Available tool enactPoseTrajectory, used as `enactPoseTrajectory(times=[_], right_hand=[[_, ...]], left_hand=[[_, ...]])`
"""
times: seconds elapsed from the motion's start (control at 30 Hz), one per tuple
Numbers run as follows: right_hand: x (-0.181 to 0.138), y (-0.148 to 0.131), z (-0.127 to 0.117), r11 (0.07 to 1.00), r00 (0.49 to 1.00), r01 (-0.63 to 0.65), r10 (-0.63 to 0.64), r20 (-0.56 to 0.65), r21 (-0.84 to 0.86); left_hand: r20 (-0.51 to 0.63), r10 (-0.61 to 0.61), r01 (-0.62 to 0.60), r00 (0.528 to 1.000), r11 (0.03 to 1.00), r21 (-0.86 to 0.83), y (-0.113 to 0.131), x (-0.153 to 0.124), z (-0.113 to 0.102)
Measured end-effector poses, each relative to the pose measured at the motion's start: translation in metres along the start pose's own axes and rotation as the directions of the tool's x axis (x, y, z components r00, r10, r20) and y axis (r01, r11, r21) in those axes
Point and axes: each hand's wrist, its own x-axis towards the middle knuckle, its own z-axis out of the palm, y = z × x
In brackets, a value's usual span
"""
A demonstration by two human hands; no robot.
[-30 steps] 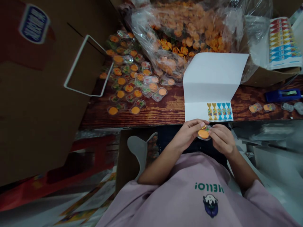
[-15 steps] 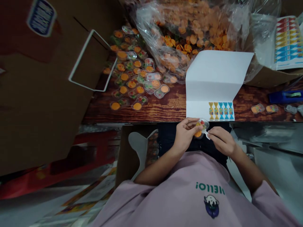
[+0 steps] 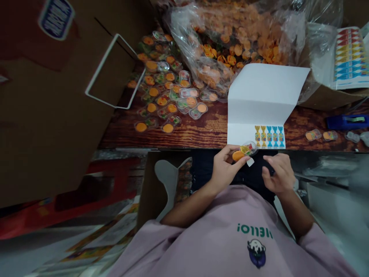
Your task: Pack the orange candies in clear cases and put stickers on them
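My left hand (image 3: 226,165) is closed on a small clear plastic toy case (image 3: 244,151) with an orange disc at one end and a coloured picture at the other, held just below the table's front edge. A small white tab hangs from the case. My right hand (image 3: 277,173) hovers a little to the right of it with fingers loosely spread and nothing in them. Just above both hands lies a folded white sticker sheet (image 3: 263,102) with a row of yellow and blue stickers (image 3: 269,136) along its near edge.
A pile of similar cases (image 3: 167,98) covers the wooden table (image 3: 201,132) on the left. Behind it sits a clear bag of orange discs (image 3: 233,42). Printed sticker sheets (image 3: 350,55) and a blue tape dispenser (image 3: 347,122) are right. A cardboard box (image 3: 52,107) stands left, another box (image 3: 150,188) below.
My right hand has let go of the case and drawn back to the right. My left hand has turned the case and lifted it slightly toward the sticker sheet.
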Motion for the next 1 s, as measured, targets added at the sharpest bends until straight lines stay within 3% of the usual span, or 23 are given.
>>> enactPoseTrajectory(times=[0.1,0.23,0.37,0.5,0.57,0.6,0.67,0.77,0.83,0.9,1.0], right_hand=[[0.022,0.006,-0.007,0.999,0.988,-0.028,0.033,0.153,-0.032],[0.057,0.015,-0.015,0.989,0.885,0.101,-0.140,0.444,0.112],[0.070,0.014,-0.015,0.971,0.872,0.185,-0.233,0.431,0.151],[0.061,0.003,-0.005,0.960,0.940,0.003,-0.098,0.327,0.279],[0.054,-0.005,0.002,0.921,0.954,-0.200,0.104,0.281,0.336],[0.051,-0.008,0.005,0.881,0.935,-0.322,0.237,0.264,0.347],[0.044,-0.013,0.014,0.747,0.830,-0.558,0.503,0.241,0.361],[0.033,-0.010,0.029,0.461,0.593,-0.784,0.753,0.284,0.416],[0.026,-0.003,0.038,0.275,0.460,-0.841,0.817,0.348,0.466],[0.021,0.005,0.044,0.129,0.362,-0.856,0.841,0.402,0.501],[0.017,0.009,0.047,0.050,0.292,-0.864,0.861,0.416,0.501]], left_hand=[[0.143,-0.055,0.050,0.988,0.998,0.036,0.007,0.003,-0.002],[0.350,-0.168,0.168,0.922,0.985,0.032,0.021,0.009,-0.009],[0.496,-0.274,0.299,0.824,0.954,0.030,0.031,0.013,-0.018],[0.545,-0.349,0.360,0.762,0.928,0.091,0.030,0.008,-0.020],[0.539,-0.327,0.331,0.776,0.939,0.093,0.027,0.006,-0.019],[0.517,-0.289,0.278,0.805,0.955,0.102,0.026,0.005,-0.018],[0.462,-0.177,0.110,0.869,0.980,0.168,0.023,0.005,-0.017],[0.453,-0.023,-0.128,0.891,0.945,0.300,0.018,0.007,-0.017],[0.492,0.064,-0.255,0.868,0.908,0.332,0.012,0.009,-0.017],[0.527,0.144,-0.356,0.838,0.875,0.327,0.004,0.012,-0.017],[0.533,0.200,-0.401,0.822,0.868,0.294,-0.007,0.014,-0.018]])
